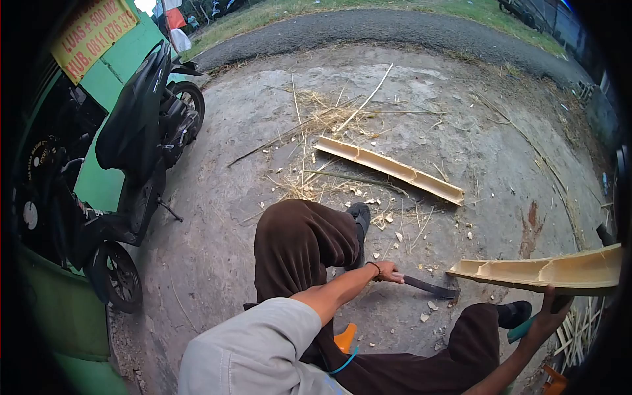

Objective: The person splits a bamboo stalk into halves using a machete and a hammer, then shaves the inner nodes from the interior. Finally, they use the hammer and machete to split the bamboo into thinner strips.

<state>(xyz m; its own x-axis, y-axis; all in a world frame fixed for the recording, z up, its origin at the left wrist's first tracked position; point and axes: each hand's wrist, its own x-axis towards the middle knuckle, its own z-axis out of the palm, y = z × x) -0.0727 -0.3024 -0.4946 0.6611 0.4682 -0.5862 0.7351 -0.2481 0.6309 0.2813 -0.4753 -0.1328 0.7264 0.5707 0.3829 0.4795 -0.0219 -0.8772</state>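
My left hand, with a dark bracelet at the wrist, is closed round the handle of a machete. Its dark blade points right, its tip just below the near end of a split bamboo piece. That bamboo lies hollow side up, showing its pale inner walls and node ridges. At the far right my right hand grips it from below; some fingers are hidden. By the right wrist is a teal object whose kind I cannot make out. Another split bamboo piece lies on the ground ahead.
Straw-like shavings, thin strips and pale chips litter the concrete ground. A black motor scooter stands left by a green wall. Thin bamboo strips lie at lower right. An orange plastic object is between my legs. A road crosses the back.
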